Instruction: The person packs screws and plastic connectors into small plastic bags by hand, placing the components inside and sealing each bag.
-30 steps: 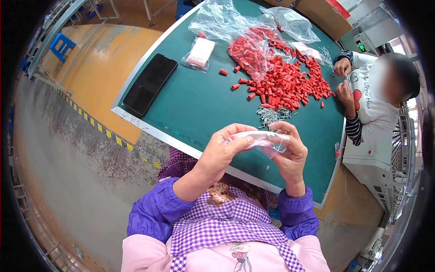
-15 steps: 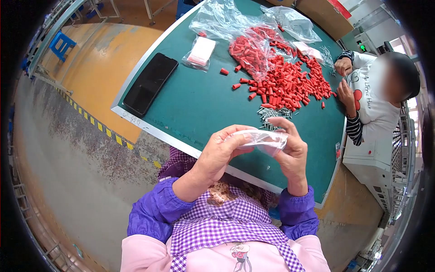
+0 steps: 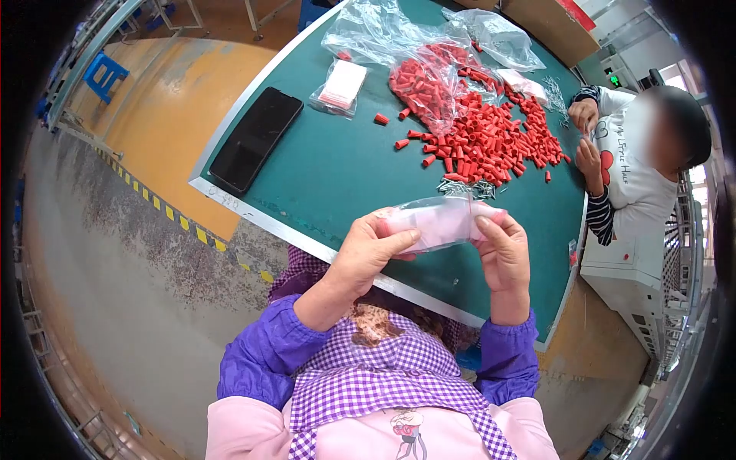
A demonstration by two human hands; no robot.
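Above the near edge of the green table, we have both hands up and working on one clear plastic bag, stretched sideways between them, off the tabletop. The left hand has the bag's left end, thumb laid across the front, the other fingers tucked behind, so it's a closed grip on the film. Over on the other side, the right hand pinches the right end between thumb and fingers, and pink shows through the plastic. Just beyond the bag sits a small heap of silvery metal pieces, partly hidden by it, and right behind that comes the big spread of red tapered caps, many lying on their sides, a few strays out to the left. More caps fill a clear sack at the back left of the spread, with crumpled clear plastic beyond it. To the left, a black phone lies flat near the table's edge, and a packet of small bags rests between it and the sack. Across at the right side, another person in a white top holds both hands close together by the table's edge; what those fingers hold, I can't tell.
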